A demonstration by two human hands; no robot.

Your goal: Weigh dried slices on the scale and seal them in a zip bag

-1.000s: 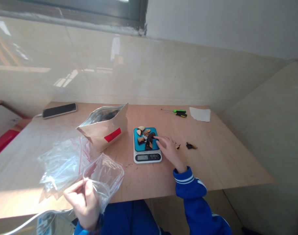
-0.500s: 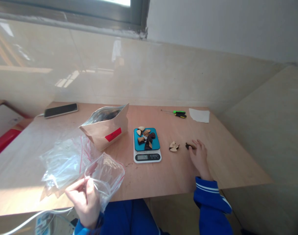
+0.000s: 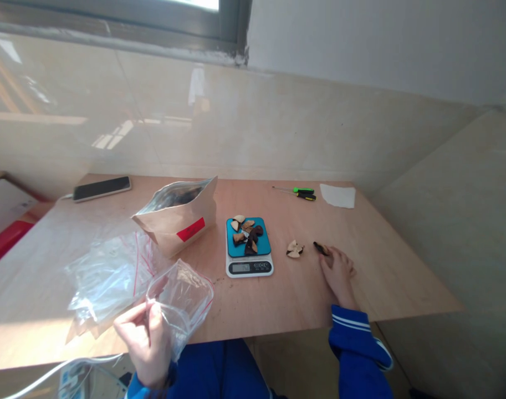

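Note:
My left hand (image 3: 147,338) pinches a clear zip-lock bag (image 3: 186,296) with a red seal line, held over the table's front edge. On the right, my right hand (image 3: 337,274) is closed on a dark dried slice (image 3: 320,249), just above or on the tabletop. A cream-and-dark dried piece (image 3: 295,249) lies to the left of that hand. In the middle stands a small kitchen scale (image 3: 250,268) with a blue top. Several dried slices (image 3: 253,239), dark and cream, rest on it; its display is too small to read.
Behind my left hand lies a heap of clear zip bags (image 3: 111,271). An open brown paper pouch (image 3: 182,224) stands left of the scale. Further back are a phone (image 3: 102,188) with a cable, two screwdrivers (image 3: 305,193) and a scrap of white paper (image 3: 338,195).
My right fingers have closed on the dark slice and tipped it up, its angle changed. My left hand and the bag have barely moved.

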